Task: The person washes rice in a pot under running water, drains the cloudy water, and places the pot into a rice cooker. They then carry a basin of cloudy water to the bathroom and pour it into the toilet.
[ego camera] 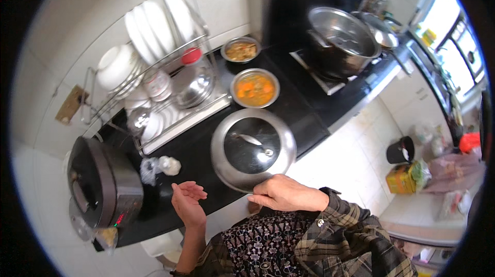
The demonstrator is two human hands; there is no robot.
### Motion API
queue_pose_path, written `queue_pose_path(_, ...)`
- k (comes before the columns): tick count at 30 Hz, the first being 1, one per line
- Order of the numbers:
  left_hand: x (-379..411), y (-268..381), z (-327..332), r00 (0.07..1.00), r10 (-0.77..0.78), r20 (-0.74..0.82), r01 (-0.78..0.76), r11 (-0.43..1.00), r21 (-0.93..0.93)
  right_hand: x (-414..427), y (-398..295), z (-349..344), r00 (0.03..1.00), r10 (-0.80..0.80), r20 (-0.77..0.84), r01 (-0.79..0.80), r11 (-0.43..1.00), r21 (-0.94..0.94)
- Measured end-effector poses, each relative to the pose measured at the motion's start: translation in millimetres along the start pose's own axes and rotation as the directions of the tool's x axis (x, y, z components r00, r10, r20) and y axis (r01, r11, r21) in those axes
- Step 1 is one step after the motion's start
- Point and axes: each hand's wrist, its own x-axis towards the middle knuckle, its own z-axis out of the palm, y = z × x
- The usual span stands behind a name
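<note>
My left hand is held palm up and partly curled over the counter's front edge, with nothing in it. Fingers bent, my right hand is at the near rim of a steel lid with a dark glass centre; whether it grips or only touches the rim cannot be told. The lid lies on the black counter. Behind it stand a steel bowl of orange soup and a steel bowl of cooked food. A small clear plastic bag with something white lies beyond my left hand.
At the left stands a rice cooker. A wire dish rack holds white plates and bowls against the tiled wall. A large steel pot sits on the hob at the right. A black bin stands farther right.
</note>
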Motion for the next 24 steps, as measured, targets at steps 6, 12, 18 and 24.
queue_pose_path(6,-28,-21,66,0.965,0.017,0.260,-0.034,0.998,0.061,-69,7,-2,0.938,0.105,-0.330,-0.104,0.994,0.022)
queue_pose_path(12,-65,-34,137,0.876,0.013,0.481,-0.083,0.989,0.124,-147,30,-24,0.832,0.110,-0.543,-0.061,0.992,0.108)
queue_pose_path(18,-125,-72,253,0.775,-0.078,0.627,0.039,0.996,0.075,-263,73,-69,0.717,0.027,-0.697,-0.059,0.998,-0.023)
queue_pose_path(24,-196,-114,367,0.574,-0.365,0.734,0.348,0.919,0.184,-378,107,-114,0.583,0.171,-0.794,-0.209,0.976,0.057)
